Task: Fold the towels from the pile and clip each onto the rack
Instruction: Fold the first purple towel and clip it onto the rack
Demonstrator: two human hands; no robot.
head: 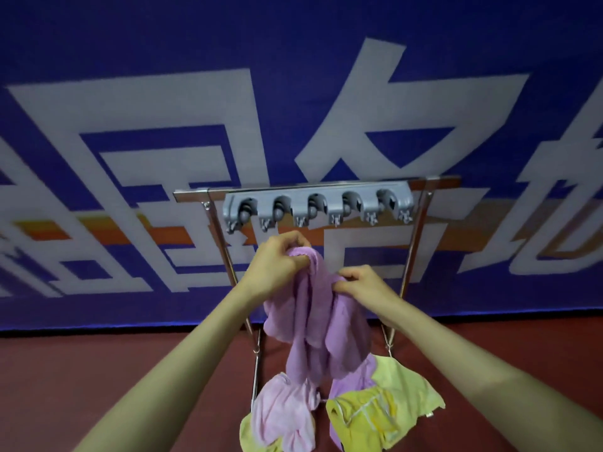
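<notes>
Purple towel (315,321) looks soft and floppy to us. Our left hand (277,261) and right hand (362,283) both pinch its bunched top, under the rack (318,207).

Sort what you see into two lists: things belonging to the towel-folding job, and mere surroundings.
Job: left hand, right hand, purple towel, grey clip bar, metal rack, pile of pink and yellow towels.
Surroundings: blue banner, red floor.

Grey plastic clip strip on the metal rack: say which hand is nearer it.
Left. The left hand grips the lilac towel just under the grey plastic clip strip; the right hand pinches the towel lower down.
</notes>
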